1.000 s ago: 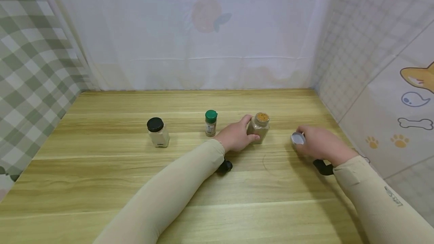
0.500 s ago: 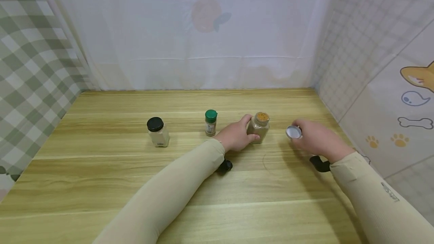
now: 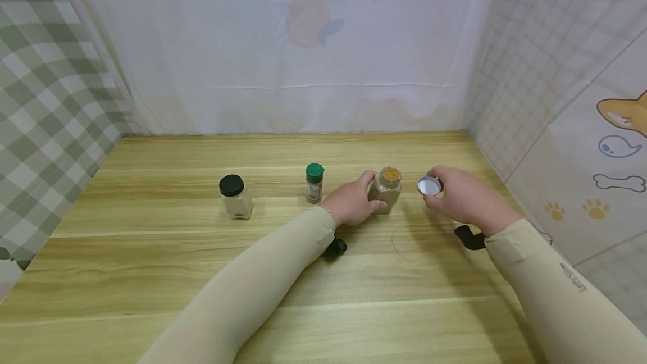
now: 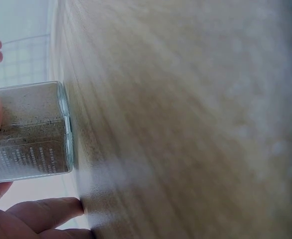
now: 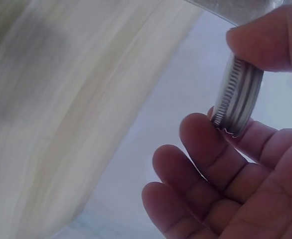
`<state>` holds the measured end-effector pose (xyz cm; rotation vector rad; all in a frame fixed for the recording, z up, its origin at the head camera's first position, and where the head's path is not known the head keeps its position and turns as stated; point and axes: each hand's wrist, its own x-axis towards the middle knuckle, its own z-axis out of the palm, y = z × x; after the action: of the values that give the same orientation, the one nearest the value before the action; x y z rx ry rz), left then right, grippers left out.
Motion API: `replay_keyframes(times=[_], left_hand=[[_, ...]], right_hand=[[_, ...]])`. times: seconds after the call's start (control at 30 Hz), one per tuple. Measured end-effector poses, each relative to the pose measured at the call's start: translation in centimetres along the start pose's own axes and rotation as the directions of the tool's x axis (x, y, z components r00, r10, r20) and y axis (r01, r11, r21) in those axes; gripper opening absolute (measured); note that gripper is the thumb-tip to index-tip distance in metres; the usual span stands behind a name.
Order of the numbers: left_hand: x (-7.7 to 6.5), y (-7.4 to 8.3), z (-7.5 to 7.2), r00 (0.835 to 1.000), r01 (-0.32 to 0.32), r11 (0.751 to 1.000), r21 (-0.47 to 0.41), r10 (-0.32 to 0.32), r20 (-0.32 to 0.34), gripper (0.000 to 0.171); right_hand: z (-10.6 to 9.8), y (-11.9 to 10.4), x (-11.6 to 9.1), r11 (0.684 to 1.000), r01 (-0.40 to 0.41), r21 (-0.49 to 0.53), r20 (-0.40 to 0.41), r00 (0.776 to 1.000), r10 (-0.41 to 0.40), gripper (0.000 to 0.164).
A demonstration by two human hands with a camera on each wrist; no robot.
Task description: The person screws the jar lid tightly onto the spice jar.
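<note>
Fingers (image 5: 198, 133) of the right hand (image 3: 467, 200) are half-curled, pinched on the lid (image 3: 429, 186), which has been brought nearer the right side of the open jar (image 3: 387, 192), gripped upright by the left hand (image 3: 350, 203); gap reduced, lid not yet on

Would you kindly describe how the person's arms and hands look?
The left sleeve and right sleeve are long and pale beige; dark lettering marks the right one. The left hand and right hand are ungloved. A black piece shows beside the end of each sleeve.
</note>
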<state>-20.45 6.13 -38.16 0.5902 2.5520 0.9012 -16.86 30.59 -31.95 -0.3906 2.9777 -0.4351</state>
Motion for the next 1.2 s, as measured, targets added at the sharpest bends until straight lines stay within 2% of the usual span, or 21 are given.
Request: replay_keyframes(times=[0.63,1.2], left_hand=[[0.1,-0.2,0.1,1.0,0.006,1.0,-0.012,-0.006,0.001,0.074],[0.0,0.0,-0.1,1.0,0.009,1.0,-0.017,-0.009,0.016,0.073]], right_hand=[[-0.6,-1.6,1.3,0.999,0.041,-0.003,-0.027,0.999,-0.041,0.031],[-0.2,-2.6,1.9,0.998,0.065,-0.011,-0.074,0.995,-0.066,0.028]])
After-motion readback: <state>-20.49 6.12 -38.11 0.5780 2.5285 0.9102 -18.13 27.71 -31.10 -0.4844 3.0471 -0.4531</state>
